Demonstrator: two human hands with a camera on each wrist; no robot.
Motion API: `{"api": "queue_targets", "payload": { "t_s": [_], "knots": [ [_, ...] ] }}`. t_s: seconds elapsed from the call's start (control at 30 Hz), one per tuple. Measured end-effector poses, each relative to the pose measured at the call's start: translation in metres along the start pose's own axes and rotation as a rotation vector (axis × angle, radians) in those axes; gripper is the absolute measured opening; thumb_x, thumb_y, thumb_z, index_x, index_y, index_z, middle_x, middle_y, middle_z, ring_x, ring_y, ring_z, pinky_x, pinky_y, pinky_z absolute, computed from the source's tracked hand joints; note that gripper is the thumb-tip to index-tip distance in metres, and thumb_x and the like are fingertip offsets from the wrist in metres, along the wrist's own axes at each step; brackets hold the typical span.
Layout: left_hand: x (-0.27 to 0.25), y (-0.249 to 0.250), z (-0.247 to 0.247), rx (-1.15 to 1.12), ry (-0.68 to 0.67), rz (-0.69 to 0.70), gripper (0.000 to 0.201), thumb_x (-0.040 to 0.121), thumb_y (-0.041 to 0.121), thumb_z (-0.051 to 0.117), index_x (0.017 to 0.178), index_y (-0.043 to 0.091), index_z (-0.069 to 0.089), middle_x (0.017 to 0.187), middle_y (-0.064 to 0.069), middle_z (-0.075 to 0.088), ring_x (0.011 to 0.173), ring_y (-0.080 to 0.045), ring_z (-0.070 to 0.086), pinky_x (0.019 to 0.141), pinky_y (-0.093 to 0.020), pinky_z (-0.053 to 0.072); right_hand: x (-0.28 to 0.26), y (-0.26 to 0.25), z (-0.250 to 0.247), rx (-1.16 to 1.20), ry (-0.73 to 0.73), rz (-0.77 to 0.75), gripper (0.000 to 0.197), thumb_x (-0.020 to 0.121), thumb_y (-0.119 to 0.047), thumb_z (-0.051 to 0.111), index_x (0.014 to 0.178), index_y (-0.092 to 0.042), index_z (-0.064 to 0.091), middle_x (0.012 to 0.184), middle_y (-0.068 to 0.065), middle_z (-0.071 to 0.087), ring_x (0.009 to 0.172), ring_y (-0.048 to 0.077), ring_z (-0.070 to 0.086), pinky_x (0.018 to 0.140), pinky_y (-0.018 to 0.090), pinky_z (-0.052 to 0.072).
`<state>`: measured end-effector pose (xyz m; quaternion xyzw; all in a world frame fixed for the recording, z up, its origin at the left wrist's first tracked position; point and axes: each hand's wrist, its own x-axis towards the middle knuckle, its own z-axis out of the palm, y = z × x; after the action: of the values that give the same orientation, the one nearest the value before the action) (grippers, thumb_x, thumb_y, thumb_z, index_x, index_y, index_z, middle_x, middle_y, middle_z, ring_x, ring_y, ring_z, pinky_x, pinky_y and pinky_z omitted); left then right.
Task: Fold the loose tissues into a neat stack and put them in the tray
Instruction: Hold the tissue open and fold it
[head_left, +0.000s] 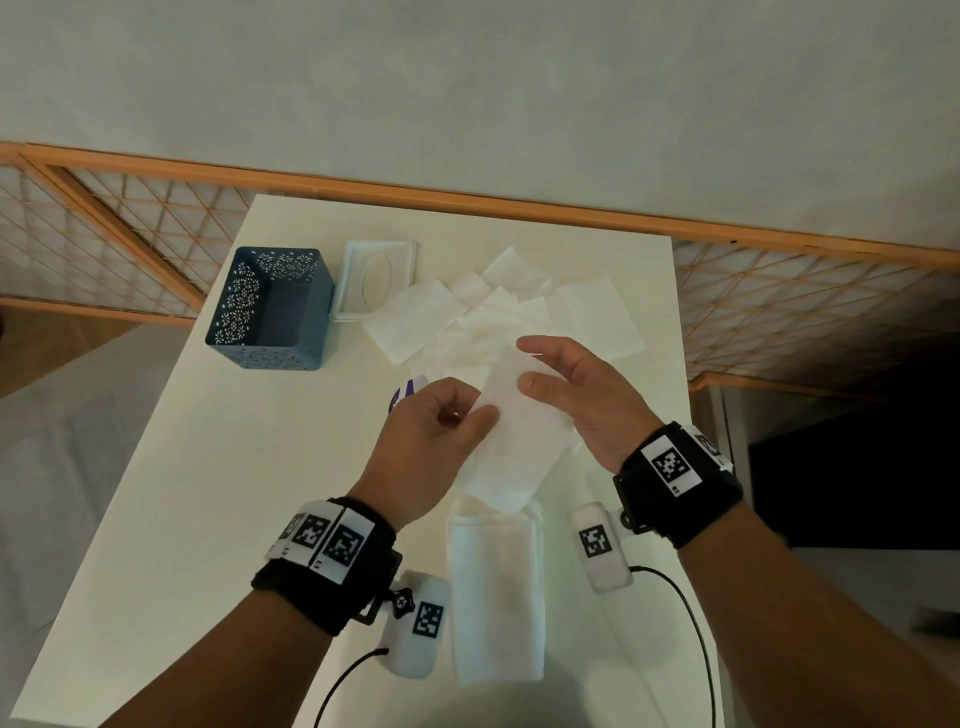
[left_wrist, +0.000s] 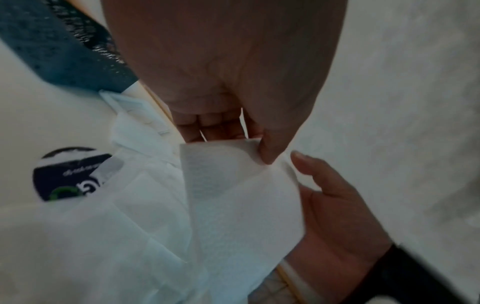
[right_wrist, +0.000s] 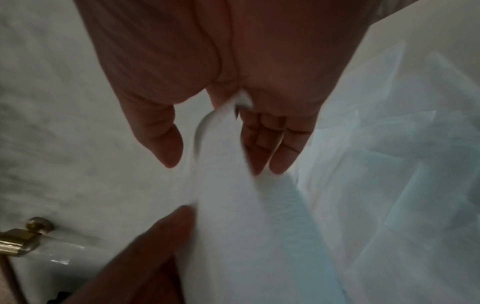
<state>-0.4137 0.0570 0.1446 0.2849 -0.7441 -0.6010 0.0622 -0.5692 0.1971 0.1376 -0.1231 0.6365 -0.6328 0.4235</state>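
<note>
Above the table I hold one folded white tissue (head_left: 519, 447) between both hands. My left hand (head_left: 478, 415) pinches its left edge; in the left wrist view the thumb (left_wrist: 270, 152) presses a top corner of the tissue (left_wrist: 233, 195) against the fingers. My right hand (head_left: 524, 364) is spread around the right side, its straight fingers (right_wrist: 262, 156) along the tissue (right_wrist: 233, 205) and the thumb a little apart. A stack of folded tissues (head_left: 496, 587) lies near the front edge. Loose tissues (head_left: 493, 306) are scattered behind. The blue perforated tray (head_left: 270, 306) stands at the back left.
A white lid with an oval slot (head_left: 376, 280) lies right of the tray. A round dark sticker (head_left: 402, 397) shows partly under my left hand. The white table (head_left: 208, 493) ends at an orange wooden lattice rail (head_left: 467, 200) at the back.
</note>
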Motion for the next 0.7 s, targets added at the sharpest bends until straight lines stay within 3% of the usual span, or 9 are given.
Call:
{"api": "queue_targets", "payload": {
  "t_s": [0.07, 0.13, 0.23, 0.33, 0.43, 0.6, 0.7],
  "knots": [
    [-0.002, 0.001, -0.002, -0.195, -0.003, -0.101, 0.02, 0.098, 0.022, 0.075, 0.082, 0.014, 0.065, 0.079, 0.005, 0.072, 0.071, -0.012, 0.066, 0.071, -0.029, 0.052, 0.002, 0.005, -0.002, -0.017, 0.018, 0.054, 0.063, 0.076, -0.039, 0.079, 0.136, -0.028, 0.062, 0.127, -0.002, 0.072, 0.115, 0.015, 0.069, 0.1, 0.035, 0.052],
    [-0.004, -0.003, -0.004, -0.36, -0.024, -0.158, 0.021, 0.093, 0.029, 0.078, 0.089, 0.011, 0.069, 0.095, -0.01, 0.076, 0.086, -0.022, 0.068, 0.084, -0.04, 0.053, 0.001, 0.01, -0.002, -0.025, 0.003, 0.133, 0.076, 0.071, -0.054, 0.079, 0.14, -0.028, 0.059, 0.131, 0.0, 0.071, 0.121, 0.02, 0.067, 0.111, 0.043, 0.049],
    [-0.006, -0.008, -0.006, -0.495, -0.031, -0.205, 0.026, 0.084, 0.038, 0.079, 0.095, 0.016, 0.072, 0.118, -0.023, 0.073, 0.101, -0.03, 0.068, 0.098, -0.052, 0.052, -0.004, 0.017, 0.004, -0.055, -0.092, 0.18, 0.073, 0.074, -0.058, 0.077, 0.135, -0.021, 0.063, 0.125, 0.003, 0.075, 0.117, 0.024, 0.071, 0.11, 0.047, 0.05],
    [-0.008, -0.013, -0.006, -0.454, 0.006, -0.235, 0.031, 0.087, 0.038, 0.075, 0.101, 0.01, 0.071, 0.114, -0.019, 0.076, 0.101, -0.032, 0.071, 0.094, -0.051, 0.054, -0.008, 0.024, 0.011, -0.045, -0.115, 0.159, 0.052, 0.086, -0.033, 0.079, 0.133, -0.015, 0.065, 0.123, 0.006, 0.075, 0.116, 0.025, 0.071, 0.107, 0.05, 0.053],
    [-0.01, -0.017, -0.006, -0.336, -0.007, -0.243, 0.028, 0.1, 0.036, 0.071, 0.111, 0.01, 0.075, 0.11, -0.01, 0.079, 0.103, -0.035, 0.074, 0.093, -0.052, 0.059, -0.008, 0.029, 0.015, -0.065, -0.099, 0.134, 0.044, 0.093, -0.014, 0.076, 0.135, -0.016, 0.062, 0.121, 0.008, 0.076, 0.114, 0.027, 0.072, 0.103, 0.05, 0.055],
    [-0.013, -0.027, -0.01, -0.214, 0.092, -0.211, 0.024, 0.105, 0.028, 0.063, 0.096, 0.01, 0.077, 0.09, -0.005, 0.078, 0.078, -0.021, 0.068, 0.073, -0.035, 0.056, 0.001, 0.035, 0.012, -0.224, -0.065, 0.112, 0.038, 0.093, -0.025, 0.077, 0.128, -0.021, 0.064, 0.108, 0.006, 0.079, 0.098, 0.025, 0.076, 0.096, 0.045, 0.06],
    [-0.018, -0.037, -0.017, -0.256, 0.102, -0.256, 0.018, 0.104, 0.022, 0.066, 0.097, 0.014, 0.08, 0.096, -0.005, 0.081, 0.084, -0.023, 0.073, 0.08, -0.038, 0.057, 0.012, 0.04, -0.003, -0.4, 0.068, 0.116, 0.03, 0.094, -0.031, 0.073, 0.122, -0.023, 0.065, 0.1, 0.003, 0.078, 0.082, 0.016, 0.076, 0.086, 0.038, 0.061]
  ]
}}
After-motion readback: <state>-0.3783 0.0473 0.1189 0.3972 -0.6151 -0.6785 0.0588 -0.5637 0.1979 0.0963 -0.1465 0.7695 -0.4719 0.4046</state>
